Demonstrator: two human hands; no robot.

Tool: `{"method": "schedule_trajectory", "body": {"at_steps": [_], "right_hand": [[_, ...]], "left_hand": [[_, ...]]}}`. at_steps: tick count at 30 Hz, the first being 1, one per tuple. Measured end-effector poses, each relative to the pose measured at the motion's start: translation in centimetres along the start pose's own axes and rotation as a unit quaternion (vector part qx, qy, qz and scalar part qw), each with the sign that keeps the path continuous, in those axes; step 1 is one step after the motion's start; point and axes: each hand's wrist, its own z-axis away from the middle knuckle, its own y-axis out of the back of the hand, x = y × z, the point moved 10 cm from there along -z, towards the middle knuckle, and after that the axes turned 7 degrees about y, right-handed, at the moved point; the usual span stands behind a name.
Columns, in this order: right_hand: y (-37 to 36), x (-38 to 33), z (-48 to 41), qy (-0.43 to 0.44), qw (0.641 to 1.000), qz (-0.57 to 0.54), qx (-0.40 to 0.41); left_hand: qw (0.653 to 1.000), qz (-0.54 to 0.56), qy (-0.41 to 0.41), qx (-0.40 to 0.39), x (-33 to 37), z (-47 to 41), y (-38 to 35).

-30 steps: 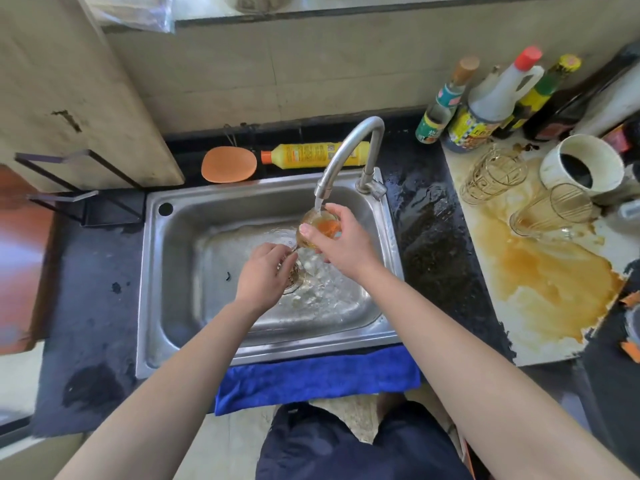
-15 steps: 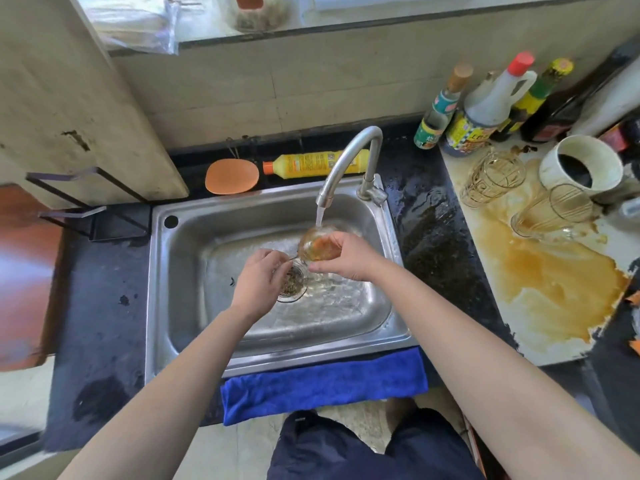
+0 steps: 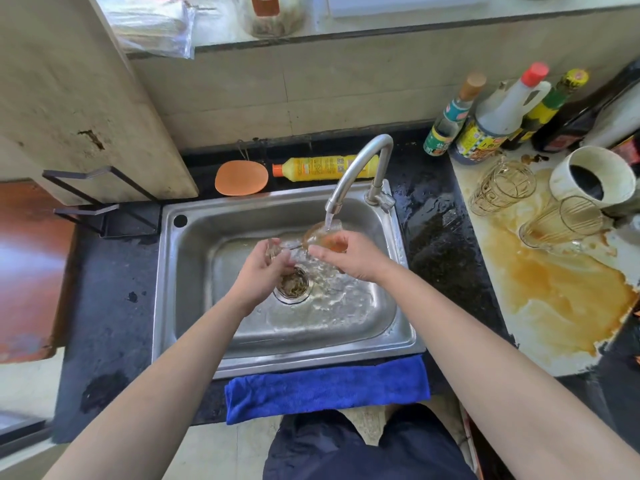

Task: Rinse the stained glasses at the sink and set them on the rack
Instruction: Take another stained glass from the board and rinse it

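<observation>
Over the steel sink (image 3: 194,306) I hold a clear glass (image 3: 317,237) tinted brown, lying on its side under the running tap (image 3: 360,168). My right hand (image 3: 349,259) grips its mouth end, and my left hand (image 3: 263,268) holds its base end. Water streams onto the glass. Two more stained glasses lie tipped over on the right counter, one (image 3: 502,187) near the bottles and one (image 3: 561,221) beside the mug. A black wire rack (image 3: 93,199) stands left of the sink with nothing on it.
A wide brown spill (image 3: 554,299) covers the white board on the right. A stained mug (image 3: 592,178) and several sauce bottles (image 3: 498,116) stand behind it. A yellow detergent bottle (image 3: 318,167) and an orange scrubber (image 3: 241,177) lie behind the sink. A blue cloth (image 3: 325,386) hangs over the front edge.
The glass has turned from more upright to lying sideways under the stream. My left hand has risen from near the drain to grip its base end.
</observation>
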Motion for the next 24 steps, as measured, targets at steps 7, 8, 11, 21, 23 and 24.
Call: {"method": "schedule_trajectory", "body": {"at_steps": [7, 8, 11, 21, 23, 24], "right_hand": [[0.6, -1.0, 0.7, 0.046, 0.995, 0.084, 0.007], [0.8, -1.1, 0.7, 0.052, 0.996, 0.070, 0.022], [1.2, -1.4, 0.7, 0.053, 0.997, 0.007, 0.056], [-0.5, -2.7, -0.1, 0.076, 0.996, -0.029, 0.042], [-0.3, -3.5, -0.1, 0.093, 0.992, 0.046, 0.070], [-0.1, -3.7, -0.1, 0.098, 0.989, 0.078, 0.081]], "left_hand": [[0.994, 0.081, 0.070, 0.027, -0.6, -1.0, -0.8], [0.993, 0.081, 0.080, 0.025, -0.7, -1.0, -1.1], [0.994, 0.091, 0.064, 0.022, -0.3, -1.2, -1.5], [0.967, 0.180, 0.181, 0.017, -3.1, 0.6, -1.3], [0.962, 0.186, 0.197, 0.016, -3.5, 1.0, -1.2], [0.961, 0.194, 0.196, 0.018, -3.6, 1.1, -1.0]]}}
